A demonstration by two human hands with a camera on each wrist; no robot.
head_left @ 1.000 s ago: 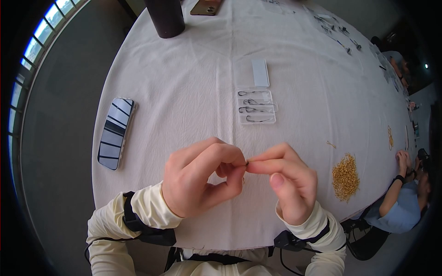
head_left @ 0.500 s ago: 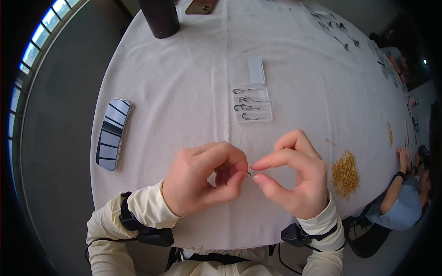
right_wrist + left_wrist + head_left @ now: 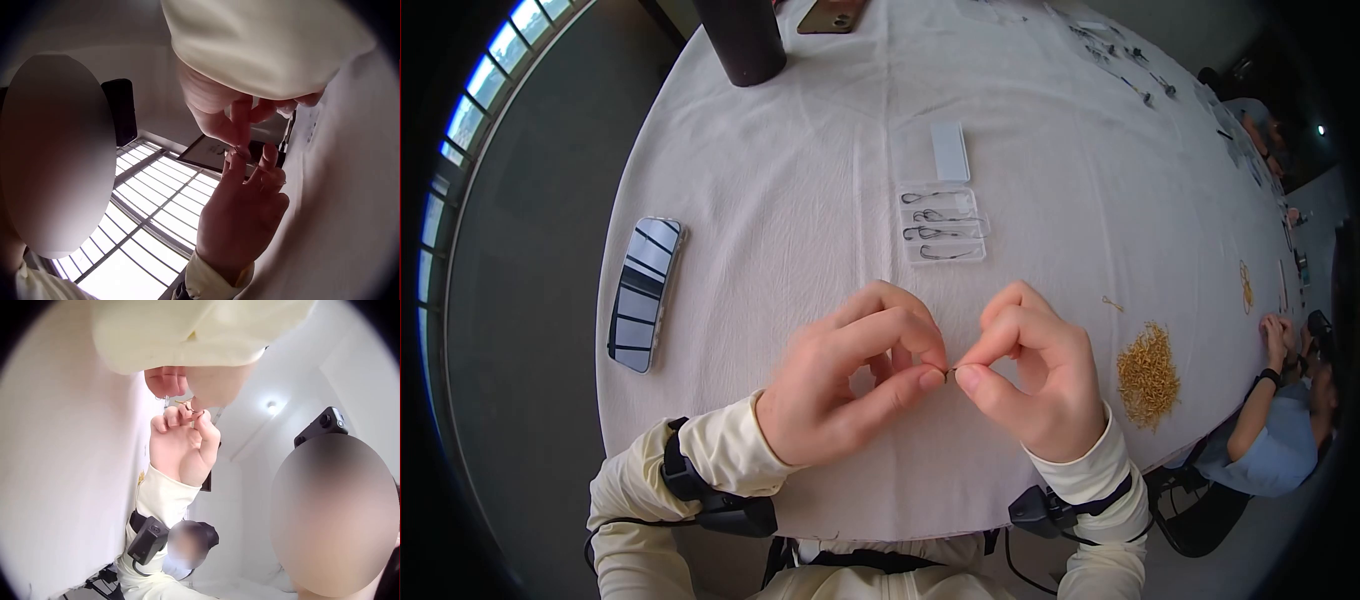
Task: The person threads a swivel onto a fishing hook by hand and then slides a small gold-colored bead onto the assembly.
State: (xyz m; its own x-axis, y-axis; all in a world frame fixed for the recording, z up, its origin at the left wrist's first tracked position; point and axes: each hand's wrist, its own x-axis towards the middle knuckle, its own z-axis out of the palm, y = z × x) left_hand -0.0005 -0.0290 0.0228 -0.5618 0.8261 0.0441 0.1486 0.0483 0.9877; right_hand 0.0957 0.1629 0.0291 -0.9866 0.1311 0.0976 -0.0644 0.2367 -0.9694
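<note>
Your left hand (image 3: 840,375) and your right hand (image 3: 1032,378) meet over the white tablecloth (image 3: 800,200), near the table's front edge. Each pinches the same small hook (image 3: 950,371) between thumb tip and forefinger tip; the hook sits right where the two pinches touch, and it is too small for its shape to be made out. Your remaining fingers curl loosely behind the pinches; the left wrist view shows the right hand's knuckles bunched under the left fingertips.

Beyond your hands, well apart from them, lies a clear box (image 3: 940,225) with several dark hooks laid in rows; its lid (image 3: 949,152) lies flat just past it. To your right, near your right hand but not touching it, is a pile of gold hooks (image 3: 1148,375); a single gold hook (image 3: 1112,302) lies alone between the pile and the box. A phone (image 3: 645,290) rests face up at the left edge of the cloth; a dark cup (image 3: 740,40) stands at the far side.
</note>
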